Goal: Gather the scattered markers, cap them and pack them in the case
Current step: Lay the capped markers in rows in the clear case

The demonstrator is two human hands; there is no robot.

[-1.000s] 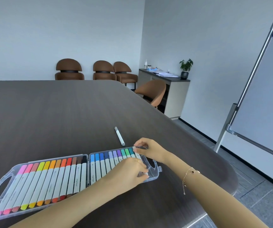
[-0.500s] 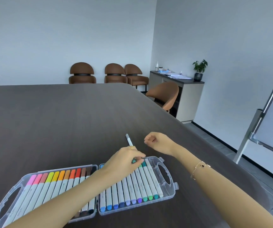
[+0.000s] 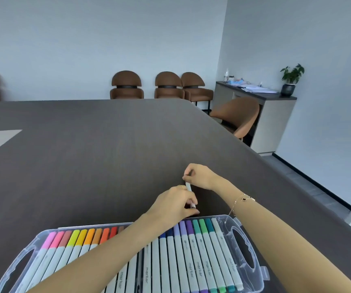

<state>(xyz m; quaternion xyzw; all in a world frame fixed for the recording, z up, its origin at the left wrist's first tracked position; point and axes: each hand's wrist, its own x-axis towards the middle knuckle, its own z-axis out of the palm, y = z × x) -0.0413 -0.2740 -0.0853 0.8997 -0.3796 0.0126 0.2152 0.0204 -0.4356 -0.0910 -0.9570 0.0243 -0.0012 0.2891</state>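
Observation:
A clear plastic case (image 3: 253,259) lies open on the dark table, filled with rows of several capped markers (image 3: 193,256) in many colours. Just beyond the case, a loose white marker (image 3: 188,186) is held by both hands. My left hand (image 3: 174,205) grips its near end, fingers curled round the barrel. My right hand (image 3: 200,175) pinches its far end, where a small dark part shows between the fingertips. My left forearm crosses the case and hides some markers in the middle.
The dark table (image 3: 98,149) stretches far ahead and left, with its edge running diagonally on the right. Brown chairs (image 3: 168,85) stand at the far wall, one chair (image 3: 238,115) by the table's right edge. A sideboard (image 3: 272,115) with a plant stands beyond.
Both hands left the case and took up the loose white marker beyond it. The view has tilted down and toward the case.

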